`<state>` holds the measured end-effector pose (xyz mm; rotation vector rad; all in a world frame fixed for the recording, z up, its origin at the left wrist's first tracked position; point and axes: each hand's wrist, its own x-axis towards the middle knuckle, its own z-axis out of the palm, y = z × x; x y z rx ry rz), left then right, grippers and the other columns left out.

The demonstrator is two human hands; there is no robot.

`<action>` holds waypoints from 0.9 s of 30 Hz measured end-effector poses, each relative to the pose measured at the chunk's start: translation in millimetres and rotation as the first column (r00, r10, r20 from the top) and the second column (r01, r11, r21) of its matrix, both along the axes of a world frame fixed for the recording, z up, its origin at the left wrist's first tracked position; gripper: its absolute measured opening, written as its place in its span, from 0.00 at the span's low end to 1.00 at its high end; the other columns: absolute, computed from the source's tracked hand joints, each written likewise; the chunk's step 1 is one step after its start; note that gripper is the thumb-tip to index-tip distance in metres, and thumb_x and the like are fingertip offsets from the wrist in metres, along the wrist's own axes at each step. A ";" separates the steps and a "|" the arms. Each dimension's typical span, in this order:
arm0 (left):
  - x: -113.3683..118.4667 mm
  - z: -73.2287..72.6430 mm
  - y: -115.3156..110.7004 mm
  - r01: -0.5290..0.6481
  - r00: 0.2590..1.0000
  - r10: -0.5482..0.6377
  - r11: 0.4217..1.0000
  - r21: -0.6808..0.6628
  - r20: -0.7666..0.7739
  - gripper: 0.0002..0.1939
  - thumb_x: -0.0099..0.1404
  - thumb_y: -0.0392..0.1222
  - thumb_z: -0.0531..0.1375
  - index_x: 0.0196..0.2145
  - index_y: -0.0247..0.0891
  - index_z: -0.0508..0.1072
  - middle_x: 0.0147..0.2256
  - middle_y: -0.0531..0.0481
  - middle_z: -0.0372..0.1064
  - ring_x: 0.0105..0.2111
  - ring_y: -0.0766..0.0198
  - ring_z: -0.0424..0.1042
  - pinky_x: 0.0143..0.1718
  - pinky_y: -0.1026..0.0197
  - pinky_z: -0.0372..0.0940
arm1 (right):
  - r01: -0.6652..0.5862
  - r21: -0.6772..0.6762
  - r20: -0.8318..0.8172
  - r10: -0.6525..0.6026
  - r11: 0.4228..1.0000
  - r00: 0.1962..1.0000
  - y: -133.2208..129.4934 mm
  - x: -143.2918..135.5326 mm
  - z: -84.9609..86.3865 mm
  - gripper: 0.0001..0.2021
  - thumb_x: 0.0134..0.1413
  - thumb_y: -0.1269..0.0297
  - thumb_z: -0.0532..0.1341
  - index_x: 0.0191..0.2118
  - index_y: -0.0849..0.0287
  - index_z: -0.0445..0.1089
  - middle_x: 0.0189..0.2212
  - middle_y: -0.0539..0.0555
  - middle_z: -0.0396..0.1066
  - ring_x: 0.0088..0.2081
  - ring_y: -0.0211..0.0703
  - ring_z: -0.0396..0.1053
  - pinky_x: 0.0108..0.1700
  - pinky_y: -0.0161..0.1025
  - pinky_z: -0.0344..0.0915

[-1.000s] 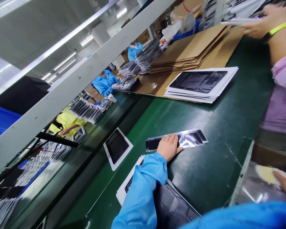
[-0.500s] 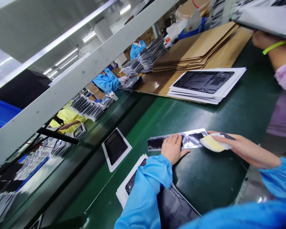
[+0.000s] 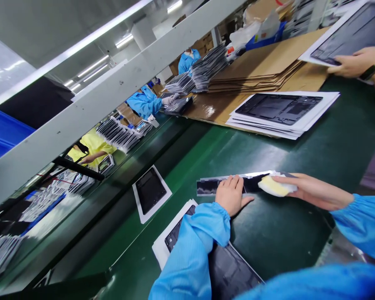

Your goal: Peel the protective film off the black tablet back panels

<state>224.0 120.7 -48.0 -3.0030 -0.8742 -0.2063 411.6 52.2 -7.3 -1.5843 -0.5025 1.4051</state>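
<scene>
A black strip in clear film [image 3: 206, 187] lies flat on the green work surface. Across its middle rests my left hand [image 3: 230, 194], fingers spread with the thumb out, pressing it down and holding nothing. My right hand [image 3: 309, 189] grips a white and yellow pad [image 3: 276, 186] against the right end of the strip. Dark panels on white sheets [image 3: 171, 239] lie partly under my left forearm, and another dark panel [image 3: 231, 273] is below it.
A dark panel on a white sheet [image 3: 151, 193] lies to the left. Panels on white sheets [image 3: 281, 110] are stacked beside cardboard sheets [image 3: 265, 62]. At the right, a person's hand [image 3: 359, 61] holds another panel. A metal beam [image 3: 112, 87] crosses overhead.
My right hand with the pad has moved slightly left along the strip. The person at the right has lowered and tilted a panel, showing its dark face. The view has shifted a little.
</scene>
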 end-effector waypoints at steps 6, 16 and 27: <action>-11.2 13.2 5.3 -0.061 0.998 0.062 0.996 0.059 -0.018 0.18 0.67 0.36 0.51 0.53 0.29 0.65 0.51 0.37 0.70 0.49 0.55 0.71 0.44 0.56 0.66 | 0.063 0.030 -0.059 -0.061 0.998 0.996 -0.4 -6.0 -6.8 0.04 0.24 0.61 0.57 0.15 0.53 0.65 0.21 0.52 0.74 0.26 0.43 0.70 0.30 0.35 0.66; -15.4 31.0 -2.8 0.056 0.998 -0.050 0.988 0.141 -0.045 0.11 0.67 0.39 0.52 0.44 0.37 0.70 0.43 0.46 0.75 0.38 0.60 0.72 0.33 0.58 0.64 | 0.144 0.030 -0.100 -0.140 0.989 0.985 -11.8 -9.3 -7.2 0.05 0.24 0.60 0.57 0.15 0.53 0.66 0.20 0.53 0.74 0.25 0.44 0.71 0.27 0.36 0.67; -5.6 25.7 1.3 0.155 0.985 -0.135 0.967 0.202 -0.110 0.12 0.68 0.44 0.53 0.29 0.38 0.70 0.28 0.50 0.72 0.30 0.62 0.70 0.23 0.61 0.58 | 0.215 0.044 -0.119 -0.208 0.976 0.971 -19.0 3.6 -10.5 0.06 0.28 0.61 0.56 0.17 0.54 0.68 0.22 0.52 0.74 0.24 0.40 0.70 0.27 0.33 0.68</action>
